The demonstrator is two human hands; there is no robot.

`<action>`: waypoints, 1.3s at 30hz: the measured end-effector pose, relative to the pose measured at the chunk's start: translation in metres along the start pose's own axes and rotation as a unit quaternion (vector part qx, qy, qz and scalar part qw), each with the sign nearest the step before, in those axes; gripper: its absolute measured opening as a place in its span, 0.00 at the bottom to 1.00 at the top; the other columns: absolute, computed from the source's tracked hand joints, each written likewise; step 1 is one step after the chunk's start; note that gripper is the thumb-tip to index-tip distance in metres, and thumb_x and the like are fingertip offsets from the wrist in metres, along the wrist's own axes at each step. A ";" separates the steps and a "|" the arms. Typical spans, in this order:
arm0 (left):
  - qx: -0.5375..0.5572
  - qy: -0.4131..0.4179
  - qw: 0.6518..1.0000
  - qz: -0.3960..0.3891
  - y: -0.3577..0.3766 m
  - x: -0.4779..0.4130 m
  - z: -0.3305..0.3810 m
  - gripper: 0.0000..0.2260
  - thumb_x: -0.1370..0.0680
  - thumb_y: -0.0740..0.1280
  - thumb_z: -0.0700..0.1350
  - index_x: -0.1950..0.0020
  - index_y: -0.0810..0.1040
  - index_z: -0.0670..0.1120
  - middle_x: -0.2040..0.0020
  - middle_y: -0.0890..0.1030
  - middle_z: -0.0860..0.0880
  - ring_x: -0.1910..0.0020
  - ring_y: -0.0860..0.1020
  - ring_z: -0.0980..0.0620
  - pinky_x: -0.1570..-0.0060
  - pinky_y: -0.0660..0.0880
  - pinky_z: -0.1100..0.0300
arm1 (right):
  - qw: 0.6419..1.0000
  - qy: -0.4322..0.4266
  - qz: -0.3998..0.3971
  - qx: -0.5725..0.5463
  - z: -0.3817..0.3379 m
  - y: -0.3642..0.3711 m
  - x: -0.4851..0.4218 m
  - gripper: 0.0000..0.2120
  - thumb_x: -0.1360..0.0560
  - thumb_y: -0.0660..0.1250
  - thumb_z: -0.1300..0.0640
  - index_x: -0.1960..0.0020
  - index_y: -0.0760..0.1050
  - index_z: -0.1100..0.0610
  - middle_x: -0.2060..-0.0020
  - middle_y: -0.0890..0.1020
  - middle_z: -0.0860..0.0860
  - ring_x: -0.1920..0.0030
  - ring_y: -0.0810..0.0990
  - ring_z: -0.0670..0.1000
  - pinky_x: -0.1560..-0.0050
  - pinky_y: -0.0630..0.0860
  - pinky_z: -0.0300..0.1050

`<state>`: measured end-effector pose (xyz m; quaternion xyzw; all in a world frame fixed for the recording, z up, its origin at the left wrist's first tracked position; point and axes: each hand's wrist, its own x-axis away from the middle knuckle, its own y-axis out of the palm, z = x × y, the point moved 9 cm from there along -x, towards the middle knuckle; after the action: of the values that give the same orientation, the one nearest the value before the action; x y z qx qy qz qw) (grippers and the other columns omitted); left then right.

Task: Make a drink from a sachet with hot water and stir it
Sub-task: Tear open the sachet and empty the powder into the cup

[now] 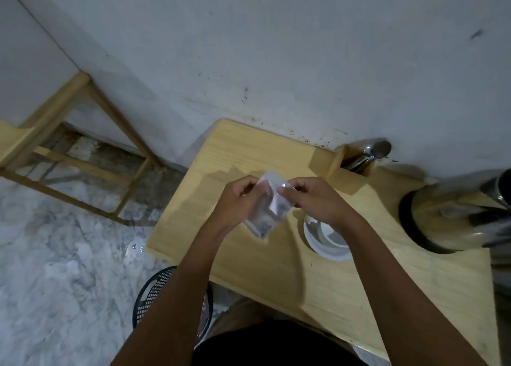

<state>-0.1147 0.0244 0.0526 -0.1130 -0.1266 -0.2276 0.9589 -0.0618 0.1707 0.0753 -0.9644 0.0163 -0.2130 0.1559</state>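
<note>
I see both hands raised together over the desk, and between them is the sachet, a small pale packet with a darker print on its lower half. The left hand has its fingers curled, with the thumb and fingertips pinching the sachet's upper left edge. The right hand is curled the same way and pinches the upper right edge just beside it, so the two grips nearly meet at the top. The packet hangs down from that pinch, tilted, clear of the desk surface. The picture is too soft there for me to tell whether the top edge is torn. Just beneath the right wrist a white cup stands on the desk, partly hidden by the forearm, and what shows of its inside looks pale. Further right, near the desk's edge, is what I take to be a steel kettle with a black band around it. At the back of the desk, against the wall, a small wooden holder carries metal spoons. Left of the desk a dark mesh basket sits on the marbled floor, and a bare wooden frame stands further back.
</note>
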 end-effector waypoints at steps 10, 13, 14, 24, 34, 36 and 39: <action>-0.069 0.057 0.995 -0.047 0.047 0.045 0.058 0.12 0.20 0.63 0.49 0.57 0.80 0.43 0.61 0.78 0.44 0.63 0.73 0.55 0.60 0.68 0.63 | 0.993 -0.105 0.046 0.039 -0.027 -0.043 0.055 0.07 0.23 0.69 0.54 0.54 0.84 0.55 0.68 0.80 0.44 0.71 0.73 0.39 0.67 0.69 0.30; -0.098 0.069 0.991 -0.055 0.055 0.057 0.066 0.11 0.21 0.63 0.48 0.55 0.81 0.43 0.62 0.77 0.48 0.63 0.72 0.56 0.62 0.68 0.63 | 0.984 -0.156 0.063 0.063 -0.041 -0.056 0.064 0.04 0.24 0.70 0.54 0.51 0.83 0.49 0.58 0.85 0.44 0.58 0.81 0.42 0.54 0.77 0.37; -0.114 0.078 0.989 -0.055 0.058 0.061 0.070 0.11 0.21 0.63 0.48 0.56 0.80 0.43 0.64 0.76 0.49 0.65 0.71 0.57 0.64 0.66 0.65 | 0.980 -0.169 0.057 0.084 -0.045 -0.057 0.066 0.04 0.24 0.70 0.55 0.51 0.84 0.50 0.58 0.85 0.43 0.56 0.82 0.42 0.51 0.78 0.39; -0.178 0.135 0.975 -0.020 0.055 0.074 0.091 0.11 0.19 0.60 0.46 0.49 0.81 0.45 0.56 0.81 0.41 0.61 0.74 0.56 0.61 0.69 0.63 | 0.959 -0.177 -0.005 0.224 -0.071 -0.059 0.069 0.02 0.27 0.74 0.55 0.56 0.83 0.48 0.63 0.84 0.43 0.62 0.79 0.42 0.57 0.76 0.36; -0.155 0.156 0.976 0.006 0.032 0.060 0.099 0.11 0.20 0.60 0.48 0.56 0.81 0.48 0.67 0.77 0.47 0.68 0.70 0.57 0.65 0.67 0.62 | 0.929 -0.214 0.015 0.303 -0.103 -0.043 0.058 0.04 0.25 0.71 0.53 0.56 0.84 0.52 0.68 0.80 0.40 0.67 0.77 0.41 0.64 0.72 0.38; -0.157 0.164 0.974 0.010 0.028 0.060 0.102 0.11 0.20 0.60 0.47 0.57 0.81 0.47 0.64 0.79 0.43 0.67 0.71 0.56 0.65 0.66 0.61 | 0.926 -0.220 0.015 0.306 -0.106 -0.038 0.059 0.04 0.25 0.71 0.54 0.57 0.83 0.52 0.63 0.83 0.43 0.62 0.80 0.44 0.59 0.76 0.43; -0.152 0.161 0.975 0.028 0.021 0.058 0.107 0.11 0.21 0.61 0.45 0.58 0.81 0.47 0.63 0.81 0.43 0.67 0.72 0.57 0.67 0.66 0.65 | 0.921 -0.239 0.030 0.307 -0.110 -0.034 0.060 0.04 0.24 0.70 0.56 0.57 0.82 0.52 0.62 0.84 0.44 0.59 0.80 0.43 0.58 0.75 0.36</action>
<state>-0.0755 0.0480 0.1669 -0.2230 0.0690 -0.2326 0.9442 -0.0539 0.1647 0.2048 -0.8907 -0.0589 0.0343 0.4495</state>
